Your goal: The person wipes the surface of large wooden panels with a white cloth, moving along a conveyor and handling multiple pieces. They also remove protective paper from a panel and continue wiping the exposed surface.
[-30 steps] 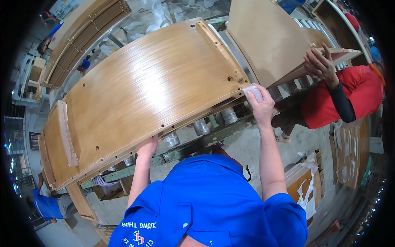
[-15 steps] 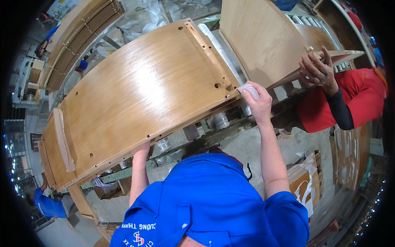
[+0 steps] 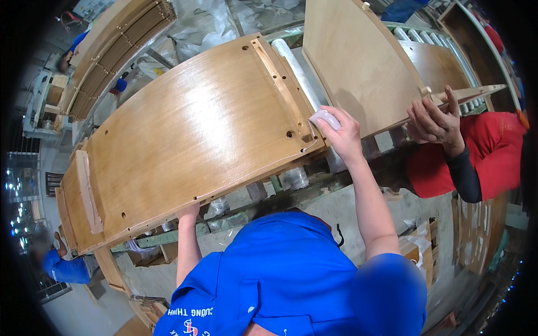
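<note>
A large varnished wooden panel (image 3: 185, 134) with drilled holes lies in front of me. A thin whitish bead, like glue, runs along its near edge and turns up the right end. My right hand (image 3: 343, 133) is closed around a pale squeeze bottle (image 3: 328, 119), its tip over the panel's right end, beside a wooden batten (image 3: 280, 87). My left hand (image 3: 189, 211) is at the panel's near edge, its fingers hidden beneath the wood.
The panel rests on a roller conveyor (image 3: 294, 178). To the right stand upright boards (image 3: 364, 67), with a co-worker's hand (image 3: 434, 120) and red clothing (image 3: 471, 157) beside them. Stacked curved panels (image 3: 117, 56) are at far left. Another person in blue (image 3: 67, 267) is at lower left.
My right hand has moved away from me and slightly left with the bottle, from the panel's near right corner up along its right end. My left hand stays at the near edge.
</note>
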Action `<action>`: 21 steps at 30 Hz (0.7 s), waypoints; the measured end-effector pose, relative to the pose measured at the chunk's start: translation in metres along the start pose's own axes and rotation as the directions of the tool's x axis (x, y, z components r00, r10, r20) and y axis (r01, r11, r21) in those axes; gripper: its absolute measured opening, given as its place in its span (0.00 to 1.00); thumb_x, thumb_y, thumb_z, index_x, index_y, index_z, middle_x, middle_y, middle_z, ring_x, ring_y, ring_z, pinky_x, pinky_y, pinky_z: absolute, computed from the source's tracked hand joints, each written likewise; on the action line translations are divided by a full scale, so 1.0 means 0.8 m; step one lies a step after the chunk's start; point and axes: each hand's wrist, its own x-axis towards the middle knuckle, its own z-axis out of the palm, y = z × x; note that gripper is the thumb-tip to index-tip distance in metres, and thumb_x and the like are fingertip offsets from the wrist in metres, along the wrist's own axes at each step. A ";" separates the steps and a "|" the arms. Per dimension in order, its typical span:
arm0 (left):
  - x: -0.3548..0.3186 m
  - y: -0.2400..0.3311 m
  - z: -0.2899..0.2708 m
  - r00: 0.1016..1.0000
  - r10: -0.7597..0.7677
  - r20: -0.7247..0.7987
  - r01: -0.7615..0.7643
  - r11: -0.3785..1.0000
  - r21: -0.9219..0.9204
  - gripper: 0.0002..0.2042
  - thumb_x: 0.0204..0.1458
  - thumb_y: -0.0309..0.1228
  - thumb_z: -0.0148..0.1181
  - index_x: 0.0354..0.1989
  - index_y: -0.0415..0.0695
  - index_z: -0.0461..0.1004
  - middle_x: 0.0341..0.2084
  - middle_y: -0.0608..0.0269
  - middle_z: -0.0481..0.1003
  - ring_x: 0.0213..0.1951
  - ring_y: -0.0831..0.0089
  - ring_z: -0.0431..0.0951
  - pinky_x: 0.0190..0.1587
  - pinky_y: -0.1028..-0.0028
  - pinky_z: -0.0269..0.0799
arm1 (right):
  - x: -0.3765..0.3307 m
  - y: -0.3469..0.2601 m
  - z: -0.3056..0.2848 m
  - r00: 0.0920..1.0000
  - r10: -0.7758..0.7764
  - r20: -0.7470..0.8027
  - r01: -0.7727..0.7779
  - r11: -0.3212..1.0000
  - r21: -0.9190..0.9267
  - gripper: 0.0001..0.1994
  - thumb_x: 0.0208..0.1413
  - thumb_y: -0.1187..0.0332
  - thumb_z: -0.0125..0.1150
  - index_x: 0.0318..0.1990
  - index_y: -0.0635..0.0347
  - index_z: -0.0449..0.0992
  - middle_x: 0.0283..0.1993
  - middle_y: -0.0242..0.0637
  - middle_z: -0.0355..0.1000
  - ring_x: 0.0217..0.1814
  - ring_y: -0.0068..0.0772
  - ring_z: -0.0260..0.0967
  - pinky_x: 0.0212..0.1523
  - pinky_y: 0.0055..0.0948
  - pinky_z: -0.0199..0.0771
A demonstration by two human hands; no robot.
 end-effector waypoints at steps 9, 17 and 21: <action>-0.004 -0.002 0.003 0.976 -0.202 0.088 0.198 0.979 0.047 0.18 0.50 0.43 0.51 0.47 0.49 0.73 0.47 0.54 0.72 0.49 0.54 0.70 0.51 0.61 0.65 | 0.082 0.017 0.038 0.997 -0.071 0.006 0.070 0.995 0.065 0.14 0.45 0.65 0.64 0.39 0.60 0.76 0.37 0.43 0.74 0.39 0.41 0.72 0.39 0.31 0.71; 0.002 -0.015 0.013 0.991 -0.107 0.080 0.106 0.994 0.020 0.22 0.47 0.45 0.54 0.51 0.51 0.70 0.53 0.56 0.67 0.55 0.57 0.64 0.56 0.62 0.60 | 0.135 0.030 0.064 0.994 -0.103 0.028 0.101 0.993 0.054 0.15 0.45 0.61 0.62 0.39 0.58 0.76 0.36 0.43 0.74 0.38 0.42 0.72 0.40 0.33 0.71; 0.000 -0.022 0.019 0.995 -0.086 0.050 0.084 0.995 0.052 0.24 0.47 0.47 0.54 0.52 0.51 0.69 0.54 0.56 0.65 0.57 0.55 0.62 0.59 0.60 0.56 | 0.139 0.032 0.067 0.992 -0.117 0.056 0.116 0.993 0.024 0.15 0.45 0.61 0.62 0.39 0.58 0.76 0.36 0.43 0.74 0.38 0.42 0.72 0.40 0.33 0.71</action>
